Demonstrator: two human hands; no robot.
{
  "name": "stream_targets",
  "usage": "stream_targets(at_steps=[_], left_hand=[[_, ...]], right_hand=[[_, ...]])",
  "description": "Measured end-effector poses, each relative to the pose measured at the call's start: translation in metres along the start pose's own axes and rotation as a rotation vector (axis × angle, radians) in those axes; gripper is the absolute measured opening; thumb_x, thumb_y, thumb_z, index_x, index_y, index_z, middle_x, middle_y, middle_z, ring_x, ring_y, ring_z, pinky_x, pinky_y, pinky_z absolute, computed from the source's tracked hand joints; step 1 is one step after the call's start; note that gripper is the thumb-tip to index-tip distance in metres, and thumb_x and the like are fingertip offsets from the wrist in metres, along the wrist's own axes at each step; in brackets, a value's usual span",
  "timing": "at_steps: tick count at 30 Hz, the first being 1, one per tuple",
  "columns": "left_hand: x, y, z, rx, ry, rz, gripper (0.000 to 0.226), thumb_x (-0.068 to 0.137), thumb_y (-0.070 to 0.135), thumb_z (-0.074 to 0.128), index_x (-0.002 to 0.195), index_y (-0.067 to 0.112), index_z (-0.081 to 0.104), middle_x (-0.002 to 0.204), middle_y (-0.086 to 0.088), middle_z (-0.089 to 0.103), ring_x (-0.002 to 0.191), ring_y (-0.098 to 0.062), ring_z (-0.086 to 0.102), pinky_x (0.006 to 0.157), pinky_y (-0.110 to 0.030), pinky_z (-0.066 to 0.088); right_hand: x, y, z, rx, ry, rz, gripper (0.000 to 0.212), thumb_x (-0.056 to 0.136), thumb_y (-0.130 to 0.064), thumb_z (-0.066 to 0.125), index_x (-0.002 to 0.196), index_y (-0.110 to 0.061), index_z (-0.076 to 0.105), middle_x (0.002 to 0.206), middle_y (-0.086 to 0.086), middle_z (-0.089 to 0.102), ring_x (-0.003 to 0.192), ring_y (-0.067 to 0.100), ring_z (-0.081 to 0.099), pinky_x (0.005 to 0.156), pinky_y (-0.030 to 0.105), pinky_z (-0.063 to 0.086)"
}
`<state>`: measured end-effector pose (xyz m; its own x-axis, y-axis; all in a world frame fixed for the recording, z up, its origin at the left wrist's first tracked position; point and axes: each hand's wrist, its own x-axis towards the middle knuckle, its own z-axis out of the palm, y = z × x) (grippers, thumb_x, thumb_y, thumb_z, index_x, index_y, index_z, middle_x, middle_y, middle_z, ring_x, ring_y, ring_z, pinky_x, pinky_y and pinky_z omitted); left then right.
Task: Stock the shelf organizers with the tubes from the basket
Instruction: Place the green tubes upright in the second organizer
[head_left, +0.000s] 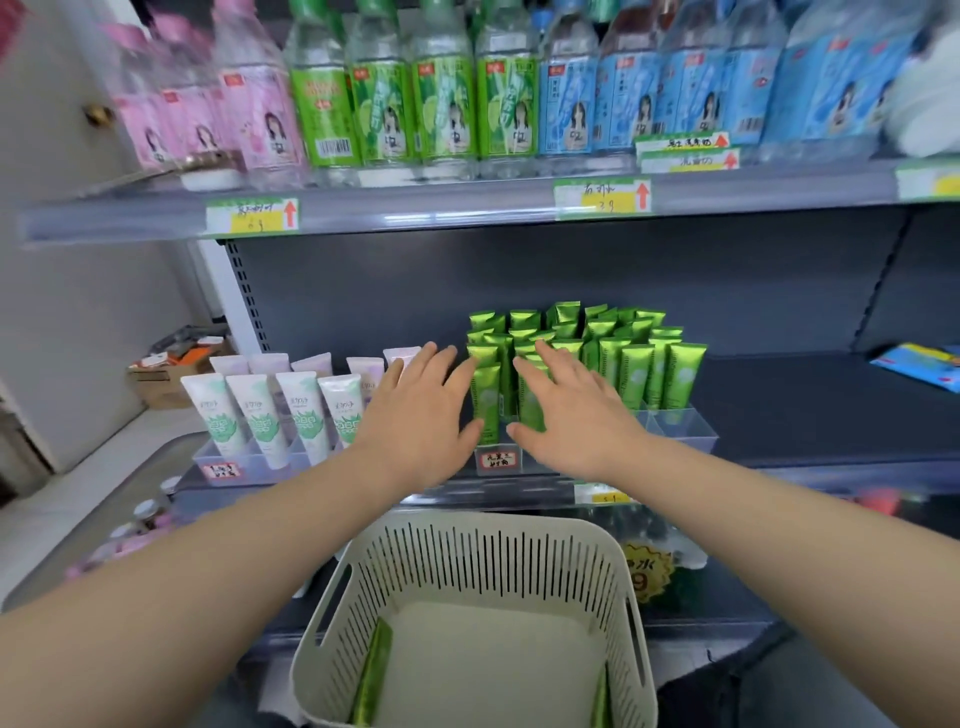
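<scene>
Several shiny green tubes (636, 374) stand upright in a clear shelf organizer (685, 423) on the dark middle shelf. My left hand (421, 415) and my right hand (574, 415) hover with fingers spread on either side of the front-left green tube (488, 400); neither holds anything. Below my arms sits a cream slotted basket (467, 566). One green tube (371, 675) leans against its left wall and another green tube (601, 696) lies at its right wall.
White and pale pink tubes (260, 415) fill a clear organizer (244, 460) to the left. Pink, green and blue bottles (441, 93) line the shelf above. A blue packet (922, 366) lies at the far right of the dark shelf (831, 405). Cardboard boxes (166, 374) sit left.
</scene>
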<state>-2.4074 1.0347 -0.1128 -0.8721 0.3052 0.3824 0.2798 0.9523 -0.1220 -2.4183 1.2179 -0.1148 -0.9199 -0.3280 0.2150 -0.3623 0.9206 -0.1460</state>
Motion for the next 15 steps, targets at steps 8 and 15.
stream_targets(at_steps=[8, 15], left_hand=[[-0.047, 0.007, 0.019, -0.075, -0.057, -0.05, 0.071, 0.092, 0.05, 0.041, 0.149, 0.018, 0.015, 0.157, -0.005, 0.016, 0.145, -0.023, 0.01, 0.118, -0.042, 0.011], [-0.081, 0.006, 0.057, -0.115, -0.143, -0.075, 0.07, 0.092, 0.05, 0.041, 0.148, 0.017, 0.016, 0.155, -0.005, 0.018, 0.144, -0.022, 0.012, 0.118, -0.039, 0.01]], right_hand=[[-0.035, -0.011, 0.026, 0.03, -0.019, -0.041, 0.075, 0.091, -0.05, 0.044, 0.15, -0.027, 0.004, 0.158, -0.001, -0.007, 0.146, 0.02, -0.006, 0.116, 0.043, 0.006], [-0.053, -0.015, 0.063, 0.063, -0.096, -0.024, 0.075, 0.09, -0.051, 0.045, 0.149, -0.028, 0.005, 0.159, -0.001, -0.004, 0.146, 0.02, 0.0, 0.117, 0.042, 0.01]])
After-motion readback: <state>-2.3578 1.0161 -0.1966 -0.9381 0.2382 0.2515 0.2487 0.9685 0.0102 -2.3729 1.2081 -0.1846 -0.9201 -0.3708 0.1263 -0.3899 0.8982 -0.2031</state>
